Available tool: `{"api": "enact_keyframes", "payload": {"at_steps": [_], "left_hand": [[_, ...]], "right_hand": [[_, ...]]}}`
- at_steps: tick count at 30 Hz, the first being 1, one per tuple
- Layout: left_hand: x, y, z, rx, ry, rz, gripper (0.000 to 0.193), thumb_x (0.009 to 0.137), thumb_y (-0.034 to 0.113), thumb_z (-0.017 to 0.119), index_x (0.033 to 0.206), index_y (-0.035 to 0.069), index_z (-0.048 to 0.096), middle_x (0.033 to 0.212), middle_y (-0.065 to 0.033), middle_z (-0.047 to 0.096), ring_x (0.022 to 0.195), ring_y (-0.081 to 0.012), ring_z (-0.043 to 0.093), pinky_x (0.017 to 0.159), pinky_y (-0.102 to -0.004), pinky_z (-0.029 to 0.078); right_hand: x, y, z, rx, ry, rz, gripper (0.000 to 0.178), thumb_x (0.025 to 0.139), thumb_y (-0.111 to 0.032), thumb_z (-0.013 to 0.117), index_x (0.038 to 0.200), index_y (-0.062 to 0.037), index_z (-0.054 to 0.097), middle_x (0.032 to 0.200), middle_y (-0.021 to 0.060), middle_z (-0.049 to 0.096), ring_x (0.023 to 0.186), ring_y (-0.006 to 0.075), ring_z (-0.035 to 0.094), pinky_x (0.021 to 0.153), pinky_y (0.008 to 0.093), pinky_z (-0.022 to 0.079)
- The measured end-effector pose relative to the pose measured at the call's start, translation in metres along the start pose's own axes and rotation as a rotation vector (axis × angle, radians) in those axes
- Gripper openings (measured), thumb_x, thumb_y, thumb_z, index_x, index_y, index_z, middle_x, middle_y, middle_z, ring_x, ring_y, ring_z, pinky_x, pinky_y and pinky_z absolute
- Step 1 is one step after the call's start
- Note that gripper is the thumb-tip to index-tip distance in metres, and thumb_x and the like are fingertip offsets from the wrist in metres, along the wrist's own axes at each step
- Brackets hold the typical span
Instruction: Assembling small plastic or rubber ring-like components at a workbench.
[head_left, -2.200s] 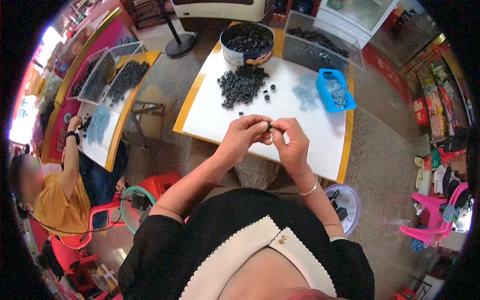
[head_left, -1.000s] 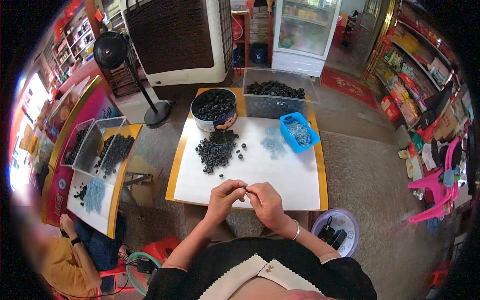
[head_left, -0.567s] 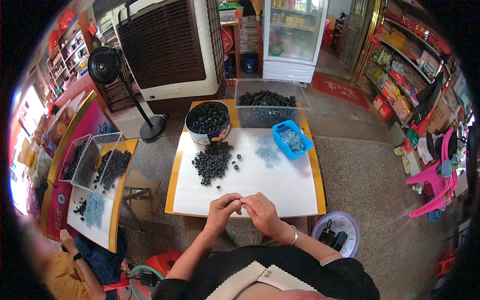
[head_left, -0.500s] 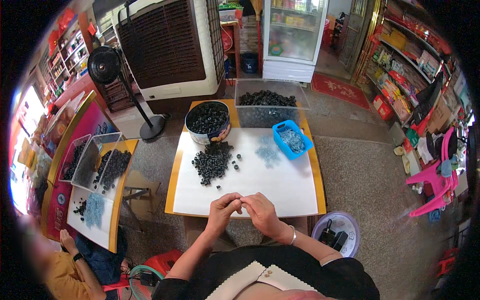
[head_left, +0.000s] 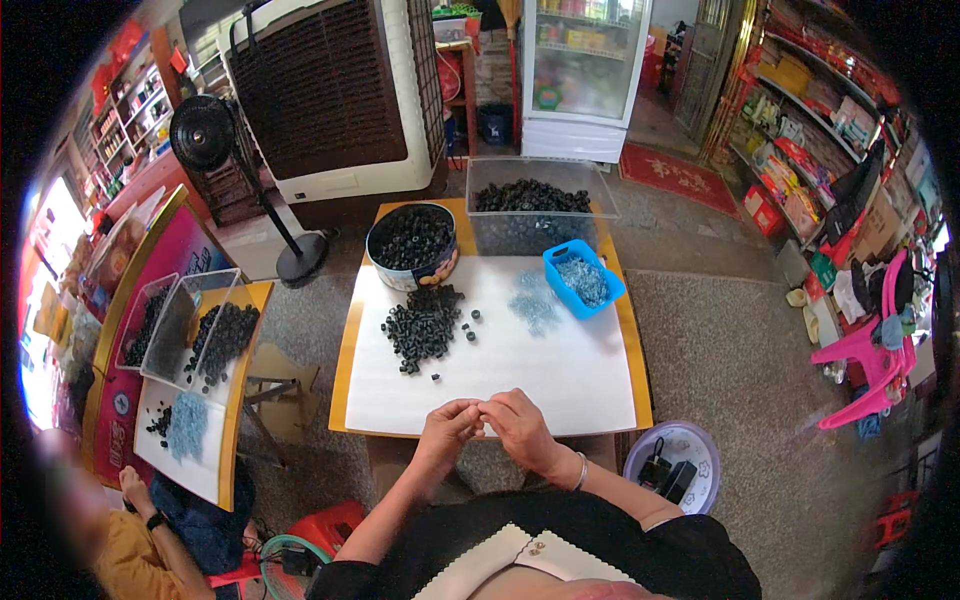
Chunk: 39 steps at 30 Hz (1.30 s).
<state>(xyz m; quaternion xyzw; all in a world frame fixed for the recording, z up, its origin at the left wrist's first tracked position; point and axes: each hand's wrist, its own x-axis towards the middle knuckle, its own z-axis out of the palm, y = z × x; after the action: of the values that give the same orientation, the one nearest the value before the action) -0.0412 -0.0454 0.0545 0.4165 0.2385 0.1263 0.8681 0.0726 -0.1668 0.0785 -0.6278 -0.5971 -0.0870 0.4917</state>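
My left hand [head_left: 449, 430] and my right hand [head_left: 517, 428] meet fingertip to fingertip over the near edge of the white-topped table [head_left: 560, 375]. Both are closed in a pinch; whatever lies between the fingers is too small or hidden to name. Beyond them spreads a pile of small black cylindrical parts [head_left: 420, 330], with a few loose ones beside it. To its right lies a scatter of small clear-bluish pieces [head_left: 534, 302]. More of these fill a blue plastic basket [head_left: 583, 312]. A round tin [head_left: 412, 278] and a clear plastic bin [head_left: 545, 203] hold more black parts.
At the left, another person [head_left: 150, 535] sits by a second table [head_left: 190, 470] with similar parts and clear bins. A purple-rimmed basin [head_left: 705, 465] stands on the floor right of my table. A fan [head_left: 300, 257], an air cooler [head_left: 330, 100] and a pink chair [head_left: 870, 370] stand around.
My hands stay together near the table edge; the fingers have shifted slightly, and the dark bit seen between the fingertips no longer shows. The view has moved a little.
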Motion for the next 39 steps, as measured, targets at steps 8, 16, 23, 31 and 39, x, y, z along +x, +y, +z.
{"api": "enact_keyframes", "payload": {"at_steps": [8, 16, 23, 31, 39], "left_hand": [[0.001, -0.001, 0.008, 0.079, -0.086, 0.010, 0.029, 0.089, 0.019, 0.060, 0.108, -0.002, 0.061, 0.085, -0.0041, 0.063, 0.071, -0.0105, 0.056, 0.067, -0.0248, 0.049], [0.006, 0.007, -0.012, 0.140, -0.152, -0.118, 0.032, 0.086, 0.022, 0.064, 0.104, -0.005, 0.062, 0.080, -0.0035, 0.060, 0.067, -0.0098, 0.052, 0.060, -0.0241, 0.045], [0.006, 0.004, 0.003, 0.131, -0.066, -0.043, 0.031, 0.089, 0.024, 0.061, 0.107, -0.002, 0.063, 0.078, -0.0022, 0.061, 0.063, -0.0079, 0.051, 0.054, -0.0223, 0.041], [-0.001, -0.004, 0.008, 0.185, -0.010, 0.001, 0.030, 0.090, 0.023, 0.059, 0.109, 0.000, 0.063, 0.080, -0.0007, 0.061, 0.063, -0.0075, 0.050, 0.055, -0.0219, 0.041], [0.007, -0.012, 0.004, 0.123, -0.123, -0.048, 0.030, 0.093, 0.024, 0.053, 0.111, 0.001, 0.058, 0.079, -0.0003, 0.056, 0.066, -0.0081, 0.051, 0.056, -0.0231, 0.042]], "right_hand": [[-0.006, 0.003, 0.001, -0.064, 0.001, 0.044, 0.022, 0.075, 0.001, 0.063, 0.097, -0.0016, 0.059, 0.087, 0.0105, 0.055, 0.078, 0.0273, 0.054, 0.067, 0.0352, 0.046], [-0.005, 0.008, -0.004, 0.179, -0.219, 0.139, 0.030, 0.075, -0.002, 0.062, 0.105, -0.0027, 0.056, 0.094, 0.0141, 0.052, 0.089, 0.0323, 0.051, 0.076, 0.0391, 0.044], [-0.006, 0.011, 0.000, 0.138, -0.123, 0.209, 0.030, 0.080, -0.003, 0.060, 0.110, -0.0028, 0.059, 0.101, 0.0121, 0.053, 0.094, 0.0272, 0.053, 0.082, 0.0332, 0.045], [-0.013, 0.005, -0.002, 0.299, -0.160, 0.370, 0.031, 0.081, -0.006, 0.060, 0.112, -0.0032, 0.058, 0.105, 0.0126, 0.053, 0.098, 0.0279, 0.053, 0.084, 0.0337, 0.044], [-0.011, 0.019, -0.001, 0.146, -0.100, 0.258, 0.023, 0.078, -0.005, 0.063, 0.100, -0.0026, 0.060, 0.100, 0.0116, 0.056, 0.094, 0.0271, 0.055, 0.083, 0.0344, 0.045]]}}
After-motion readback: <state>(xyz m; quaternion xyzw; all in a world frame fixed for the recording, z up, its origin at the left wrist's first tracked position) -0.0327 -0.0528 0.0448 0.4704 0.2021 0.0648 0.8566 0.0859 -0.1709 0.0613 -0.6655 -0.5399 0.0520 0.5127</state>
